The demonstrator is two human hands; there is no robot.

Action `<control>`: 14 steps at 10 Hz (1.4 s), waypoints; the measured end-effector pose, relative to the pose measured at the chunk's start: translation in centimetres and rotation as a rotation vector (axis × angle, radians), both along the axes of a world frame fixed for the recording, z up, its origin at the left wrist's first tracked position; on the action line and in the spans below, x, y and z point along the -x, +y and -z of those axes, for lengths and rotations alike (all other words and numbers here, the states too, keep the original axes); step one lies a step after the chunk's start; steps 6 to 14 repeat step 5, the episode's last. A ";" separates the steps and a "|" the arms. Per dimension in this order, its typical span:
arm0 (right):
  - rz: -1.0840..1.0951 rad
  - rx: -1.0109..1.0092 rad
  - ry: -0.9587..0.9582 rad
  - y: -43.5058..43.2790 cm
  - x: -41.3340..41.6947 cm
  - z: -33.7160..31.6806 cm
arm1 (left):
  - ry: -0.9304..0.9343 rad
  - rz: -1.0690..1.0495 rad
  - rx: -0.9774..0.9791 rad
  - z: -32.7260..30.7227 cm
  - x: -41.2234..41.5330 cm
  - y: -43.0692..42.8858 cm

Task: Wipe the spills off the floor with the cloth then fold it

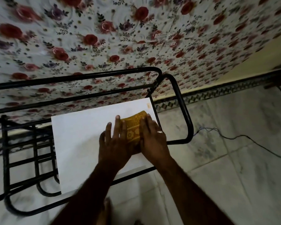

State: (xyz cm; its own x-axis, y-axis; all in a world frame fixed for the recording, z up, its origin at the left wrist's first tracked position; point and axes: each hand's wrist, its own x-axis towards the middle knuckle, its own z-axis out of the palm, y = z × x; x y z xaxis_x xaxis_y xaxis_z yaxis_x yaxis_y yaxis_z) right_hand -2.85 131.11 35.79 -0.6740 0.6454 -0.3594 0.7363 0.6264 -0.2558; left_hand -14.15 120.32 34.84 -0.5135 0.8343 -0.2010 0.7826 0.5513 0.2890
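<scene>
Two flat hands — left hand (pixel 114 142); right hand (pixel 152 137)

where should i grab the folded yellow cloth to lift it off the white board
Probably by its two long side edges, from above. The yellow cloth lies flat as a narrow folded strip on the white board, left hand and right hand already flanking it.

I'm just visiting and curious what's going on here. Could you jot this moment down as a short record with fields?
place: white board on a black metal frame beside a flowered sheet
cloth: yellow patterned cloth, folded small, lying on the board
left hand: left hand flat on the cloth's left side, fingers spread
right hand: right hand pressing its right side
floor: pale tiled floor, thin cable lying on it
stage: folding
</scene>
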 end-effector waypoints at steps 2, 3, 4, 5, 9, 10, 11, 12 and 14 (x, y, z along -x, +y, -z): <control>-0.069 -0.028 -0.070 -0.2 -0.3 2.0 | 0.071 0.175 0.047 3.0 0.9 -0.6; -0.075 -0.043 -0.113 -0.4 -0.5 2.4 | 0.046 0.179 0.063 3.8 0.5 -0.7; -0.043 0.020 -0.104 0.0 0.3 0.9 | -0.021 0.160 0.069 2.6 0.9 -0.5; 0.064 0.128 0.100 -0.6 0.7 -2.4 | -0.026 0.059 -0.095 0.6 1.2 -1.1; 0.064 0.128 0.100 -0.6 0.7 -2.4 | -0.026 0.059 -0.095 0.6 1.2 -1.1; 0.064 0.128 0.100 -0.6 0.7 -2.4 | -0.026 0.059 -0.095 0.6 1.2 -1.1; 0.064 0.128 0.100 -0.6 0.7 -2.4 | -0.026 0.059 -0.095 0.6 1.2 -1.1; 0.064 0.128 0.100 -0.6 0.7 -2.4 | -0.026 0.059 -0.095 0.6 1.2 -1.1; 0.064 0.128 0.100 -0.6 0.7 -2.4 | -0.026 0.059 -0.095 0.6 1.2 -1.1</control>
